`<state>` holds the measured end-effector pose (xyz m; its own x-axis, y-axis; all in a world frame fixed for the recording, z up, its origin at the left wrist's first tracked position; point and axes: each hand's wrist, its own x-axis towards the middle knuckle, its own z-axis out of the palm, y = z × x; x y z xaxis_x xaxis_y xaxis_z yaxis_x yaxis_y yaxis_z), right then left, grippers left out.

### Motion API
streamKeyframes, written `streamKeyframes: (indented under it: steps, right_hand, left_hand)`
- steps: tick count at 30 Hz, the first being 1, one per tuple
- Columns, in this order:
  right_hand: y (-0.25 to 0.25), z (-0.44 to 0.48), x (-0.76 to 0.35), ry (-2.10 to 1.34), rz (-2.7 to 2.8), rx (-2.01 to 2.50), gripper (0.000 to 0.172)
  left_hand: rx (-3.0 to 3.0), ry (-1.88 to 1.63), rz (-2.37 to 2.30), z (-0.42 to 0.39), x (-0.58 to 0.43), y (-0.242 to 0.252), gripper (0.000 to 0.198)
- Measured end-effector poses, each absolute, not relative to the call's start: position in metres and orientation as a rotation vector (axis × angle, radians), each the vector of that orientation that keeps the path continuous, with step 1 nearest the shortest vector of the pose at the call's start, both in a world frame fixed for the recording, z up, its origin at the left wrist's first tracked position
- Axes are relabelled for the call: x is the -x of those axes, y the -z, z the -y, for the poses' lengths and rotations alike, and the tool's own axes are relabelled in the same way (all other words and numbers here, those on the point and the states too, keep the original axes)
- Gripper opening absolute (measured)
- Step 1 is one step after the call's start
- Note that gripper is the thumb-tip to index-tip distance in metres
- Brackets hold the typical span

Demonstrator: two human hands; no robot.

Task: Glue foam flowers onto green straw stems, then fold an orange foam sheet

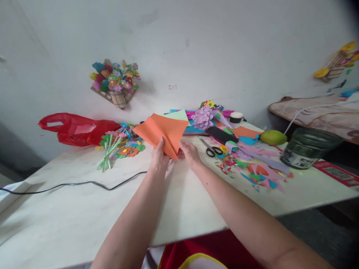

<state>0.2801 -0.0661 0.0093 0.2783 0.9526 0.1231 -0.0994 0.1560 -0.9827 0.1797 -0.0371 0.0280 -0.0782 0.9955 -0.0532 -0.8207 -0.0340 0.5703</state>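
Observation:
An orange paper sheet point(165, 130), creased and partly folded to a point at its lower edge, is held up over the table. My left hand point(159, 157) grips its lower part, with the thumb pressed on the front and the other fingers behind. At the sheet's lower right edge, my right hand point(190, 152) pinches it, fingertips partly hidden behind the paper. Black-handled scissors point(213, 150) lie on the table just right of my right hand. A pale green sheet point(179, 116) shows behind the orange one.
Paper scraps point(260, 173) cover the right side, near a glass jar point(307, 147) and a yellow-green fruit point(273, 137). A dark phone-like object point(221, 135) lies by a purple flower point(202, 117). On the left are a red plastic bag point(75, 129), green-stemmed paper flowers point(106, 153) and a black cable point(92, 183).

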Motion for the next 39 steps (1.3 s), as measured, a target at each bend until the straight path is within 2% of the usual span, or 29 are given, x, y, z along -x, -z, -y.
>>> streamKeyframes:
  steps: [6,12,17,26,33,39]
  right_hand:
    - [-0.016,0.060,-0.292,-1.196,0.773,0.682,0.033]
    - [-0.013,0.050,-0.298,-1.197,0.609,0.408,0.027]
    - [-0.009,0.045,-0.303,-1.184,0.491,0.426,0.023]
    - [-0.016,0.047,-0.303,-1.023,0.607,0.445,0.034]
    - [-0.014,0.045,-0.299,-0.909,0.573,0.614,0.030]
    - [-0.019,0.046,-0.302,-0.985,0.583,0.490,0.030]
  left_hand:
    - [-0.478,-1.374,-0.528,0.043,-0.185,-0.029,0.020]
    - [-0.614,-1.300,-0.605,0.041,-0.189,-0.019,0.035]
    - [-0.626,-1.283,-0.636,0.041,-0.190,-0.017,0.040]
    - [-0.643,-1.266,-0.667,0.044,-0.191,-0.016,0.050]
    - [-0.684,-1.277,-0.672,0.041,-0.191,-0.013,0.043]
    - [-0.705,-1.315,-0.681,0.043,-0.192,-0.014,0.041]
